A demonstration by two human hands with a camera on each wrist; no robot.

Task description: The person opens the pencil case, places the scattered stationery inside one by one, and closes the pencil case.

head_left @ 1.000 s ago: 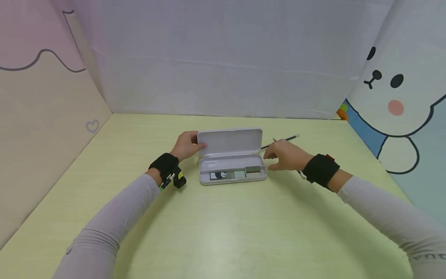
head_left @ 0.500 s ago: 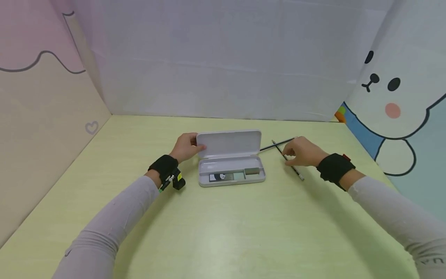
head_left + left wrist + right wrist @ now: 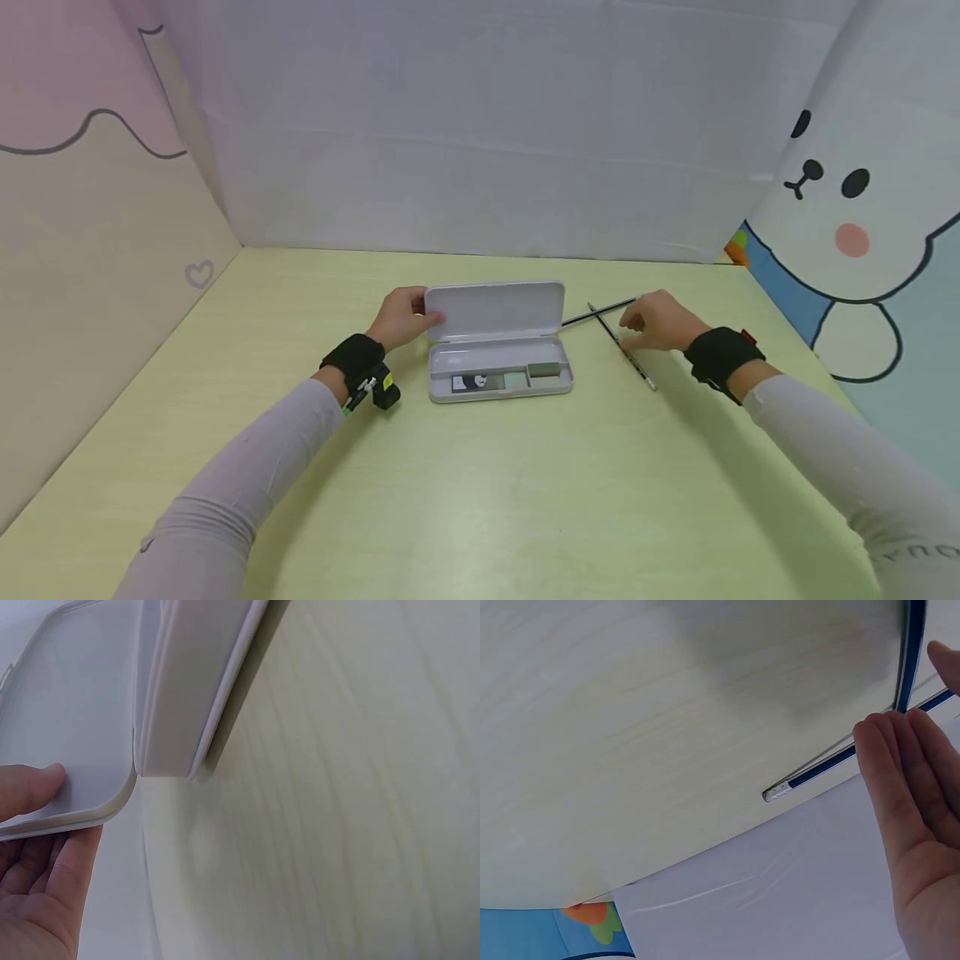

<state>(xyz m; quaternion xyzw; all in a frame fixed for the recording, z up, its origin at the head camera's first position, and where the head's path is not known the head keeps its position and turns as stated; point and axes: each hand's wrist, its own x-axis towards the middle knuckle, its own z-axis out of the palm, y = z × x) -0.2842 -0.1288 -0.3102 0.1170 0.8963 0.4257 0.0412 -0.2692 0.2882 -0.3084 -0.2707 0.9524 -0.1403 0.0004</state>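
Note:
My left hand holds the left end of the raised lid of a pale pencil case. In the left wrist view its thumb presses the inside of the lid and the fingers lie behind. Right of the case, two dark pencils lie crossed on the table. Over them is my right hand, its fingers fairly straight and the thumb apart. The right wrist view shows the fingertips close to both pencils; whether they touch cannot be told. The farther pencil passes behind the fingers, its pale end showing.
Inside the case lie a panda-printed piece and a grey-green block. The case stands on a light wooden table. A white sheet rises behind, with printed panels on both sides.
The right hand has moved right, away from the case's side, to above the pencils, uncovering more of the nearer one. My left hand stays on the lid.

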